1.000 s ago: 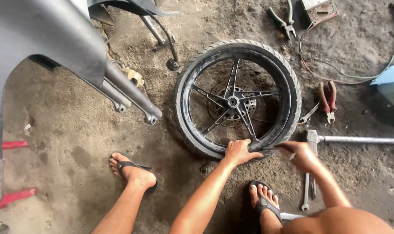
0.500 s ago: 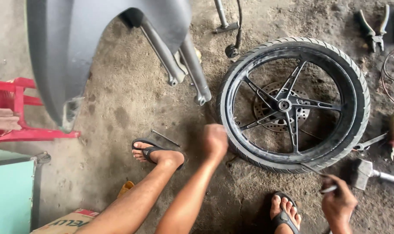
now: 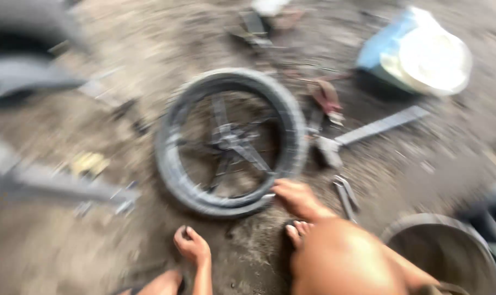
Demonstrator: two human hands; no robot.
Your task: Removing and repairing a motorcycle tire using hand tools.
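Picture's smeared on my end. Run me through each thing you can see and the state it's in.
Wheel: flat on the dirt, tyre on the rim.
Right hand: on the tyre's near edge; grip hidden by blur.
Left hand: not in view.
Hammer: lying on the ground, right of the wheel.
Pliers: on the ground, untouched.
Blue container: tipped on its side.
Round tub: at lower right; contents unclear.
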